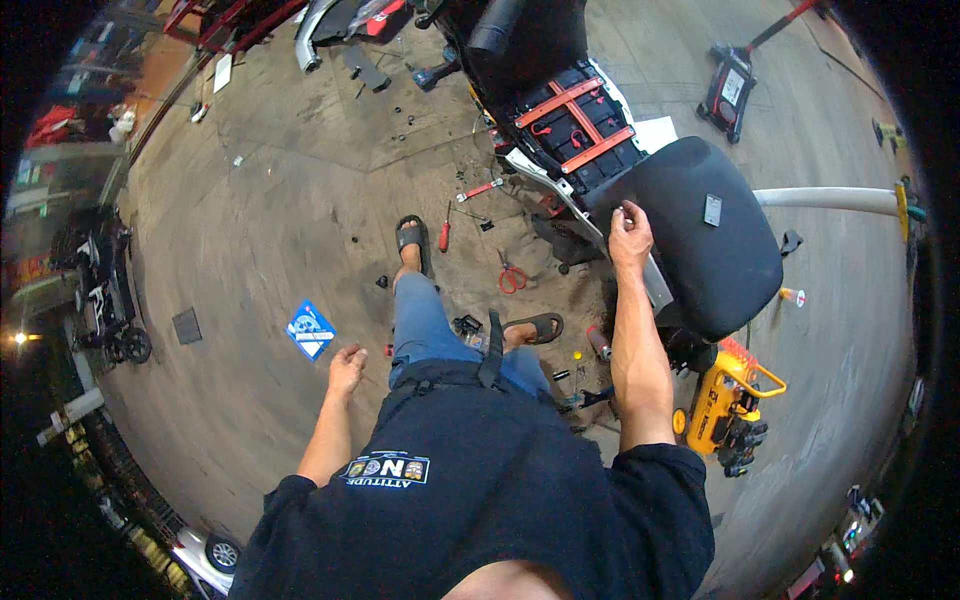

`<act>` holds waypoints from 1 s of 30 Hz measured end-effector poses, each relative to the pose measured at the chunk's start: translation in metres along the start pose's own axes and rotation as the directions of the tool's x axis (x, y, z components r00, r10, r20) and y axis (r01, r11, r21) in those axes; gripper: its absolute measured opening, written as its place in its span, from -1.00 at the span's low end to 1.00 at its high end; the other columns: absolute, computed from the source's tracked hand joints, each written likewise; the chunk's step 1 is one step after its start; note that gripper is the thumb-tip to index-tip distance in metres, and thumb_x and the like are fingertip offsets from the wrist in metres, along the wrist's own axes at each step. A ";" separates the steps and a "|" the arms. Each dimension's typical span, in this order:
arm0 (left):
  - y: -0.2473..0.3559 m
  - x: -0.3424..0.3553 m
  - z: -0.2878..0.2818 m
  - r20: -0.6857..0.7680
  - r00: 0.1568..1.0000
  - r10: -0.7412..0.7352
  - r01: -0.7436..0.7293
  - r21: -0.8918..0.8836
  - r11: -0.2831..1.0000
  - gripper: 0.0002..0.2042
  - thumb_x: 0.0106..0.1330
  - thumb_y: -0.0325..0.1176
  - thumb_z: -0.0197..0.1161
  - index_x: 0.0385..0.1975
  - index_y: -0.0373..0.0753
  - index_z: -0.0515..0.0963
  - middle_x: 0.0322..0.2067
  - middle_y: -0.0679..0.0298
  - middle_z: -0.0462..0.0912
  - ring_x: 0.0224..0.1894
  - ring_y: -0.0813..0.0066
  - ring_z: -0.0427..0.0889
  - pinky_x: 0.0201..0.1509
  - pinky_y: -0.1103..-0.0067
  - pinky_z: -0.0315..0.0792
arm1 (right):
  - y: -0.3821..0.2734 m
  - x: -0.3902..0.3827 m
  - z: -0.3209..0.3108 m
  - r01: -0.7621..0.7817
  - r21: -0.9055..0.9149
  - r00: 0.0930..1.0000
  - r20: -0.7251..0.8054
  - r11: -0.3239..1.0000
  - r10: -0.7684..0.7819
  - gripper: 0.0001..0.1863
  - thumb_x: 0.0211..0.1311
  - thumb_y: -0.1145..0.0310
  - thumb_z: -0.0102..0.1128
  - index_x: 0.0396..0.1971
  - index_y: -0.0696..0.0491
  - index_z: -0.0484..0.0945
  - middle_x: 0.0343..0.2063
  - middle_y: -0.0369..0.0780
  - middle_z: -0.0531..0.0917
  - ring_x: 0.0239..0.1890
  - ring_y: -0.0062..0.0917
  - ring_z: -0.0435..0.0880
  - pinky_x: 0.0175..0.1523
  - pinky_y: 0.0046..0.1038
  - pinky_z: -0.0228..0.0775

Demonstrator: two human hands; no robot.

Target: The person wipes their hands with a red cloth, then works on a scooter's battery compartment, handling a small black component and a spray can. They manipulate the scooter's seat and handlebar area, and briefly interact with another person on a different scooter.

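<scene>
The black padded scooter seat point(725, 265) is found to the right, just beside the orange metal frame point(581, 114). It will probably be soft on top, stiff below and a bit heavy, so it is best gripped by both side edges. The small grey plate point(712, 210) on it could be slid off easily. The right hand point(630, 238) is bent at the seat's near edge, the left hand point(346, 370) is curled over the floor point(260, 400); whether anything is pinched by either cannot be told.

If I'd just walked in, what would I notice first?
Probably the big black seat by the right hand, with orange-red bars just beyond it. Then the bright yellow machine at lower right, and the blue sheet on the floor near the left hand.
</scene>
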State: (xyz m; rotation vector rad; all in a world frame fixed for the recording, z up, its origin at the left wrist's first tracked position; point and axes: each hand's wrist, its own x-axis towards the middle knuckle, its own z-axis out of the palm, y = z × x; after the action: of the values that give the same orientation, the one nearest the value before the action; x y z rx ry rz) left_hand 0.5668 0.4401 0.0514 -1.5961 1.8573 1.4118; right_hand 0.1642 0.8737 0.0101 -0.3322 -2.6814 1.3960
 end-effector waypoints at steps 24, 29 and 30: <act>0.268 0.378 -0.154 0.268 0.957 -0.112 0.116 0.003 0.993 -0.72 0.33 -0.25 0.26 -0.07 -0.24 0.50 -0.35 0.37 0.58 -0.41 0.60 0.52 -0.43 0.68 0.42 | -0.054 -0.178 0.153 -0.679 -0.105 0.728 -0.224 0.727 0.648 -0.63 0.28 0.26 0.24 0.00 0.15 0.58 -0.10 -0.13 0.69 -0.04 -0.41 0.65 0.09 -0.36 0.44; 0.241 0.379 -0.161 0.307 0.938 -0.158 0.181 -0.048 0.982 -0.73 0.33 -0.25 0.26 -0.07 -0.24 0.50 -0.38 0.35 0.56 -0.45 0.58 0.52 -0.49 0.67 0.41 | -0.036 -0.179 0.161 -0.707 -0.260 0.703 -0.152 0.658 0.695 -0.61 0.28 0.22 0.24 -0.02 0.19 0.58 -0.12 -0.10 0.69 -0.04 -0.31 0.65 0.11 -0.28 0.42; 0.239 0.377 -0.163 0.295 0.943 -0.152 0.179 -0.067 0.981 -0.72 0.33 -0.26 0.26 -0.06 -0.24 0.50 -0.38 0.35 0.56 -0.46 0.58 0.51 -0.49 0.67 0.41 | -0.035 -0.176 0.165 -0.710 -0.220 0.702 -0.147 0.669 0.697 -0.60 0.28 0.23 0.23 -0.01 0.19 0.57 -0.11 -0.09 0.68 -0.04 -0.32 0.65 0.10 -0.28 0.42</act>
State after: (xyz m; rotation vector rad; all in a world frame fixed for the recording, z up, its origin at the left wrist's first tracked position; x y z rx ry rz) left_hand 0.2894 0.0666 -0.0454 -1.4570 1.4761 1.5784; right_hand 0.2984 0.6806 -0.0540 -1.5599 -2.8030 1.0918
